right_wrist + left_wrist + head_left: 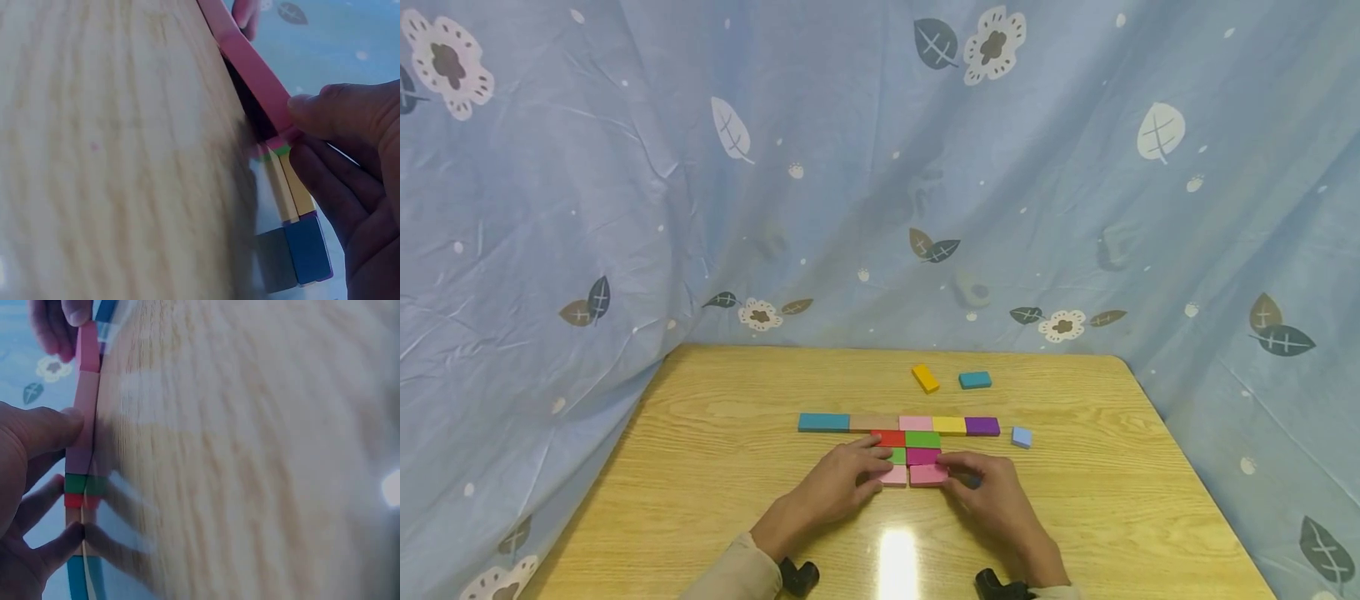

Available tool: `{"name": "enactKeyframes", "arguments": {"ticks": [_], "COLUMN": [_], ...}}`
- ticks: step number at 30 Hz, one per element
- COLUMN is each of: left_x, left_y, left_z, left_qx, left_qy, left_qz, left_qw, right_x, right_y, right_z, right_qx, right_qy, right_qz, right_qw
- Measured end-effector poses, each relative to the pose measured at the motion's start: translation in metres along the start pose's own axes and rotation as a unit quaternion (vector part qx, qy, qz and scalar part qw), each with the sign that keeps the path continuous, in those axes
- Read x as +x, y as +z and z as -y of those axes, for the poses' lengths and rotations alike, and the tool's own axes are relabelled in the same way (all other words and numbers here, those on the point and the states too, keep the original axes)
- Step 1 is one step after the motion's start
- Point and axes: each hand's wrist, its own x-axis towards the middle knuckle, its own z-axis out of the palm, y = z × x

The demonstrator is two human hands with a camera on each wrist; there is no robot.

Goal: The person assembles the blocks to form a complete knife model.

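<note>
Nearest the person, both hands are at the near edge of the block layout, apart from each other. The left hand (829, 483) lies with fingers spread over the left column, its thumb against the light pink block (894, 477); the right hand (1000, 498) pinches the deep pink block (928, 475) between thumb and fingers. That block sits just beside the light pink one and, in the right wrist view, looks tilted, its right end off the table (700, 533). Hazard: if released unevenly, it may drop askew or knock its neighbour. A blue block (972, 481), partly hidden by the right hand, could be nudged by the palm or lower fingers. Immediately behind lie the light green block (898, 456) and magenta block (923, 456), then the red block (892, 437) and green block (922, 438); too firm a push away from the person would likely pass through these and bow the long row (874, 422) beyond. Excess pressure from the left fingers could skew that column. The light blue block (1021, 437), right of the row, and the farther orange block (926, 378) and teal block (975, 380) stand well clear, at little apparent risk
</note>
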Motion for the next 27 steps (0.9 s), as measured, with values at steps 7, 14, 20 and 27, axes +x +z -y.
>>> {"name": "enactKeyframes", "arguments": {"ticks": [7,14,20,27], "left_x": [0.0004,0.0009,0.0009,0.0022], "left_y": [0.0000,0.0015,0.0019,0.0017], "left_z": [-0.0003,-0.0001,-0.0008,-0.0018], "left_qx": [-0.011,-0.009,-0.004,0.003], "left_qy": [-0.004,-0.004,-0.005,0.000], "left_qz": [-0.005,-0.005,-0.004,-0.007], "left_qw": [0.9999,0.9999,1.0000,1.0000], "right_x": [0.0002,0.0014,0.0025,0.0032], "right_y": [0.0051,0.0081,0.0080,0.0078], "right_z": [-0.0007,-0.0002,0.0032,0.0057], "right_qx": [-0.006,-0.023,-0.018,-0.036], "right_qy": [-0.012,-0.029,-0.011,-0.023], "right_qz": [-0.013,-0.028,-0.012,-0.010], "right_qw": [1.000,0.999,1.000,0.999]}}
